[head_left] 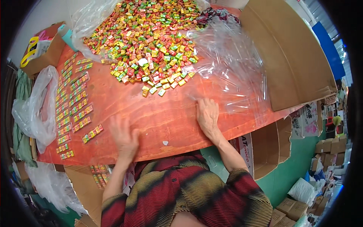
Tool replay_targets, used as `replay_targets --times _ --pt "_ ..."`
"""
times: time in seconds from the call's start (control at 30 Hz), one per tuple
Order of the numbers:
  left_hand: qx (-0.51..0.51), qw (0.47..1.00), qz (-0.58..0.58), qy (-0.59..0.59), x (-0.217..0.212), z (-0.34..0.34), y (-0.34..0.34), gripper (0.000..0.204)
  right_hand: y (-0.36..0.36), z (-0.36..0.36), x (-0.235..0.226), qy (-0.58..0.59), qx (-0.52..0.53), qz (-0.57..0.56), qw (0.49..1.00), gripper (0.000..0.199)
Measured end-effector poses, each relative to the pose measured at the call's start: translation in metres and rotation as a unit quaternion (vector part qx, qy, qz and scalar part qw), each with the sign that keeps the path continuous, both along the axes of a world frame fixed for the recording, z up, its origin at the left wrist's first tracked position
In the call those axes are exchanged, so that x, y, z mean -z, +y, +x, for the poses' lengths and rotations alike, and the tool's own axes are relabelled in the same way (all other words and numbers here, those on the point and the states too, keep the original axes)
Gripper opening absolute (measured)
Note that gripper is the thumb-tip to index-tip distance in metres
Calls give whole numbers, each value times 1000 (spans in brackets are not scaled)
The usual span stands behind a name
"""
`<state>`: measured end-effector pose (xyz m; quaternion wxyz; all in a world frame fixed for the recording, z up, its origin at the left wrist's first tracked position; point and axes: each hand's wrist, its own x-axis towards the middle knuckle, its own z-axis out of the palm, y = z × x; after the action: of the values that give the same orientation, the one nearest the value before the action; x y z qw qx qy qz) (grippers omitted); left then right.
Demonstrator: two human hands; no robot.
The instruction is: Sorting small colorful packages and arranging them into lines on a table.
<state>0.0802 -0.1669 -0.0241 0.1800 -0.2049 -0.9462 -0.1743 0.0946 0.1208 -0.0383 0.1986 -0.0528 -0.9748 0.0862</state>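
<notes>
My left hand point(124, 136) is over the near left part of the red table, smeared by motion, its fingers apart and nothing visible in it. Just left of it lies a small clear pack of candy-like boxes in a row point(92, 133). My right hand point(208, 115) is on the right of the middle, fingers curled together. A faint, blurred see-through bit point(193, 95) shows at its fingertips; I cannot make out what it is. Beyond both hands spreads a big heap of tiny red, yellow and green boxes point(151, 49).
Several filled packs point(78, 94) line the table's left side. Clear plastic sleeves point(230, 64) lie at the right, beside a tall cardboard sheet point(291, 56). A carton point(45, 56) and a pale blue bottle point(67, 36) stand far left. An open carton point(83, 185) sits below the left edge.
</notes>
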Motion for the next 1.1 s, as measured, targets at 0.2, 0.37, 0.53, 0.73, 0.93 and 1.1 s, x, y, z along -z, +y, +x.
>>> replay_targets --times 0.2,0.37,0.53,0.73,0.93,1.1 --pt "185 982 15 -22 -7 13 78 40 -37 16 -6 -7 -163 -119 979 13" --pt "150 986 64 -36 1 9 87 42 -25 2 -8 -95 -164 -273 943 9" --pt "131 989 66 -10 6 9 86 47 -17 -12 -36 -128 -72 -254 956 11" --pt "73 983 166 5 4 14 71 48 -33 4 -44 172 -143 -99 970 8" --pt "-1 966 260 -10 -11 9 54 40 -55 42 -2 89 -258 -55 960 8" --pt "187 978 94 -17 -28 6 80 37 -64 50 5 29 -290 -31 956 8"
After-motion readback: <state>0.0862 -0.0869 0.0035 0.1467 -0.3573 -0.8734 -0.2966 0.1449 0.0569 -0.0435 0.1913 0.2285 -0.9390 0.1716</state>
